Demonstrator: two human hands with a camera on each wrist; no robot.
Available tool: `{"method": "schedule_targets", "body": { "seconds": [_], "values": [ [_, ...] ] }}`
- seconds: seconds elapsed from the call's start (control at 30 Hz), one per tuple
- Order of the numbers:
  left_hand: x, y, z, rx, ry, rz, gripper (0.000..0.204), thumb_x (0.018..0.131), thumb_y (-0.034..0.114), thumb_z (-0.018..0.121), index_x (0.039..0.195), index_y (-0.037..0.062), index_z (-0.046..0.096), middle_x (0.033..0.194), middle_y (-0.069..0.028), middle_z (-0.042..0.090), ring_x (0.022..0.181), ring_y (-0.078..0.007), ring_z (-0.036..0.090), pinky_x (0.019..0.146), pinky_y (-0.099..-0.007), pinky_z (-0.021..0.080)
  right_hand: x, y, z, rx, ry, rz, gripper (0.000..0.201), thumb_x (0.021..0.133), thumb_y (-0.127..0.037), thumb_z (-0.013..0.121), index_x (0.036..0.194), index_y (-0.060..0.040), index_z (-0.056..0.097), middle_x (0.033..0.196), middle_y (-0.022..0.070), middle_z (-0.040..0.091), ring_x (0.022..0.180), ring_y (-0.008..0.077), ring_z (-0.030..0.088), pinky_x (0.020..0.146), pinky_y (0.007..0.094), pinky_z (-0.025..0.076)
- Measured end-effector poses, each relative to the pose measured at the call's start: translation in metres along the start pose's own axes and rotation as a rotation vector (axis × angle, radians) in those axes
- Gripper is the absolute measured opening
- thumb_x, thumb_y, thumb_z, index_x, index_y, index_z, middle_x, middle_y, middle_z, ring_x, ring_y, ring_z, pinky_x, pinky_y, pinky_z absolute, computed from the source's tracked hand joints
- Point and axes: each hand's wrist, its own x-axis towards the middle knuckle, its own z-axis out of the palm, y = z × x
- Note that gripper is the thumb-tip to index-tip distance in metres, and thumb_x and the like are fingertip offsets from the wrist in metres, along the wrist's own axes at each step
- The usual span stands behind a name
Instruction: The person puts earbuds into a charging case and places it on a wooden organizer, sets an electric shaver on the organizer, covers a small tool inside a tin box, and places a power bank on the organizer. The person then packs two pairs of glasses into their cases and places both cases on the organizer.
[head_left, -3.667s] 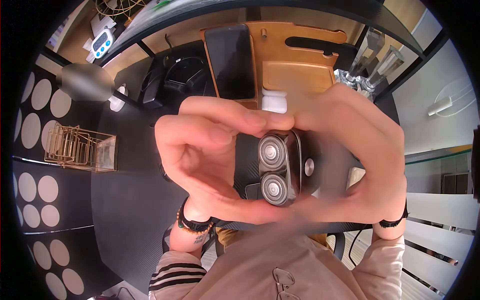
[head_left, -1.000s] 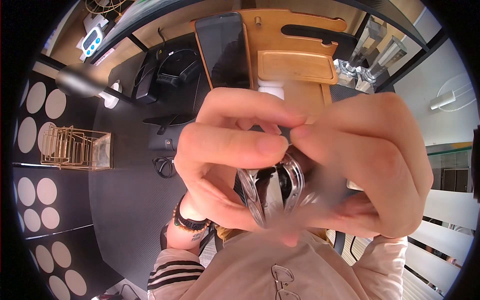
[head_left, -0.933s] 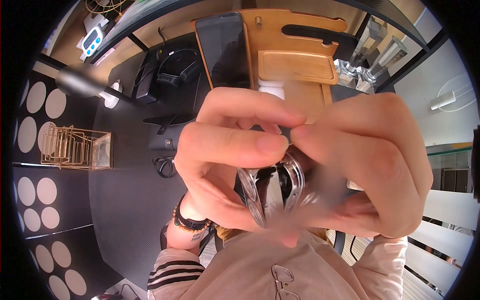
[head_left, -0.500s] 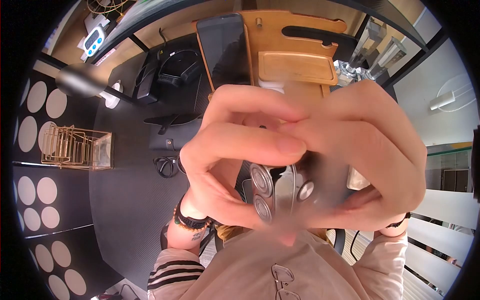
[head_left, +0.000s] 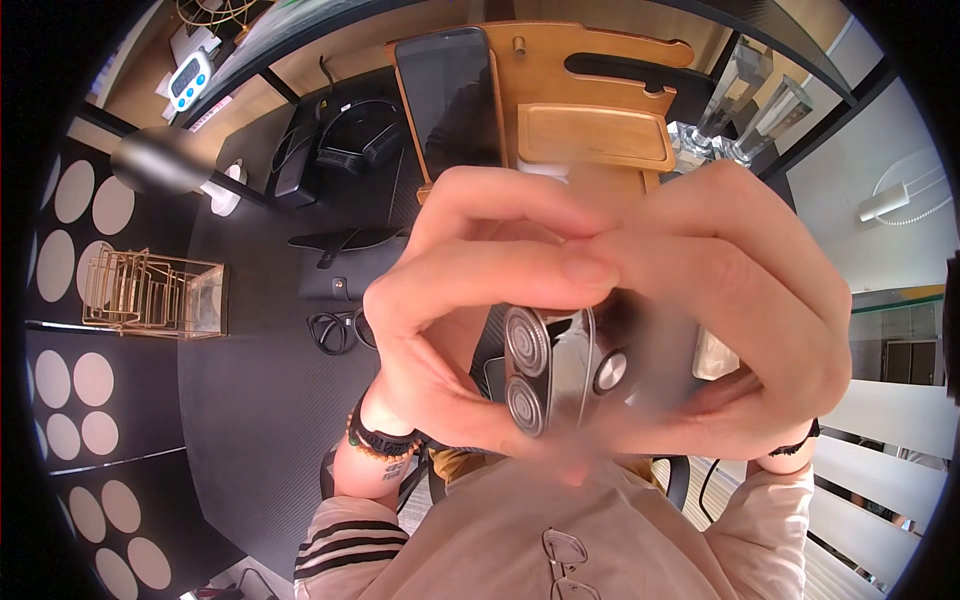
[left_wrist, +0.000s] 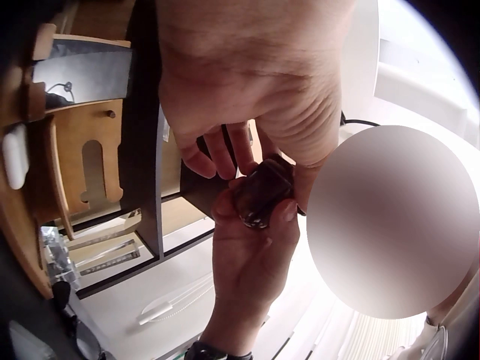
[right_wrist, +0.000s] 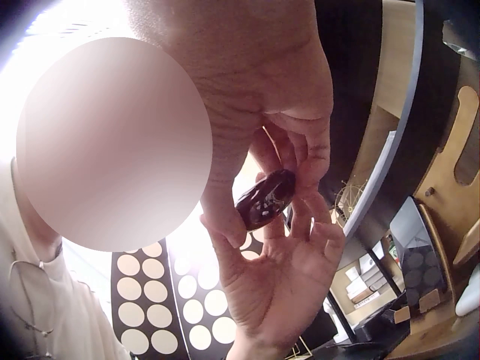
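Observation:
Both hands hold a small twin-head electric shaver [head_left: 570,365] up close before the head camera. It has a dark glossy body, two round ridged metal heads facing left, and a round silver button on its side. Fingers of the left hand [head_left: 415,290] arch over its top, with the thumb beneath at the head end. The right hand [head_left: 785,300] grips the body end, its fingers meeting the left fingertips above; a blur covers part of it. In the left wrist view the shaver [left_wrist: 264,191] looks dark; the right wrist view shows the shaver [right_wrist: 266,201] between both hands' fingers.
Behind the hands, a phone [head_left: 448,100] leans on a wooden stand [head_left: 595,135], with clear crystal pieces [head_left: 770,125] to its right. A black pouch [head_left: 340,285] and coiled cable [head_left: 335,332] lie on the black desk [head_left: 260,420]. A gold wire rack [head_left: 150,292] stands left.
Since about a second ago the shaver has turned between the hands, so both heads and the side button now show instead of its shiny edge. The hands have shifted slightly and keep their hold.

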Motion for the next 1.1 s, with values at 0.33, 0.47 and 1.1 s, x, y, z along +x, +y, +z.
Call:
{"method": "schedule_targets", "body": {
  "seconds": [0.33, 0.47, 1.1],
  "values": [
    [0.005, 0.010, 0.021, -0.184, 0.217, -0.704, 0.063, 0.087, 0.012, 0.083, 0.137, -0.0003, 0.047, 0.131, -0.0117, 0.059, 0.116, -0.0188, 0.062, 0.094, -0.0319, 0.053, -0.012, 0.014, -0.006, -0.143, -0.294, 0.404, 0.058, 0.056, -0.010, 0.088, 0.111, -0.0034, 0.072, 0.091, 0.0106, 0.062, 0.076, 0.0265, 0.060, 0.067, 0.0333, 0.050],
    [0.003, 0.007, 0.014, -0.001, -0.310, -0.938, 0.036, 0.092, 0.017, 0.079, 0.117, -0.0004, 0.061, 0.100, -0.0086, 0.073, 0.089, -0.0154, 0.072, 0.072, -0.0290, 0.058, -0.012, 0.034, -0.006, -0.271, -0.469, 0.543, 0.048, 0.066, -0.009, 0.088, 0.108, 0.0016, 0.067, 0.100, 0.0188, 0.063, 0.092, 0.0421, 0.066, 0.076, 0.0454, 0.055],
    [-0.010, 0.005, 0.016, -0.435, -0.774, -0.595, 0.039, 0.089, 0.036, 0.081, 0.109, 0.0045, 0.071, 0.097, -0.0035, 0.077, 0.091, -0.0134, 0.072, 0.079, -0.0304, 0.055, -0.035, 0.040, 0.114, -0.127, -0.873, 0.454, 0.041, 0.081, -0.016, 0.082, 0.106, 0.0054, 0.057, 0.107, 0.0250, 0.060, 0.100, 0.0450, 0.064, 0.085, 0.0506, 0.053]
  ]
}}
